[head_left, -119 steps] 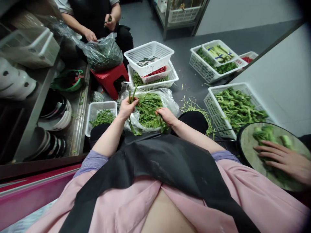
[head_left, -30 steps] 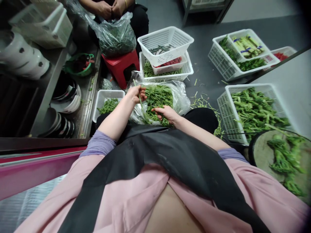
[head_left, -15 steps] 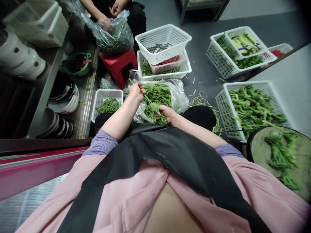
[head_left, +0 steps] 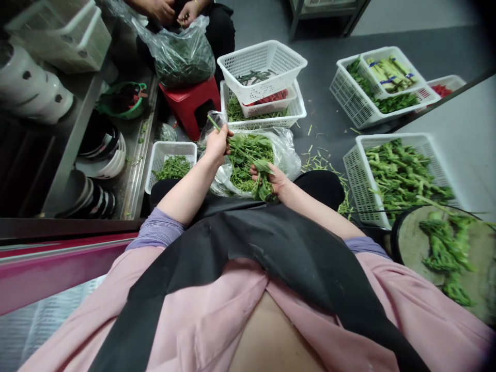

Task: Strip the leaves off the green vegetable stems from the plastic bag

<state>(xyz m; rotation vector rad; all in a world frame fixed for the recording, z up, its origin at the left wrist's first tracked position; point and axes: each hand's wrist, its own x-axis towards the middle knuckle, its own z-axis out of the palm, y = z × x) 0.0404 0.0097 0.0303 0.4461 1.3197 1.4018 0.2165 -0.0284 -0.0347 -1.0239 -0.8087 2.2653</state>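
Note:
My left hand [head_left: 218,143] is closed around a green stem [head_left: 213,122] whose upper end sticks out beyond the fingers. Leafy greens [head_left: 263,178] hang from my right hand [head_left: 277,180], its fingers wrapped round them. Both hands are over a clear plastic bag [head_left: 287,150], which lies open with a heap of green stems and leaves [head_left: 251,147] in it. Just left of the bag stands a small white basket [head_left: 152,173] of cut greens.
A person's hands [head_left: 188,13] are behind a filled bag [head_left: 186,59] on a red stool [head_left: 194,101]. Stacked white baskets [head_left: 263,57] stand ahead. To the right are a basket of green stalks [head_left: 406,173] and a round board [head_left: 411,243]. Metal shelving [head_left: 77,150] runs along the left.
My right hand has moved slightly away and up with the leafy greens, and my left hand has shifted a little to the left. The other person's hand has come out of the filled bag.

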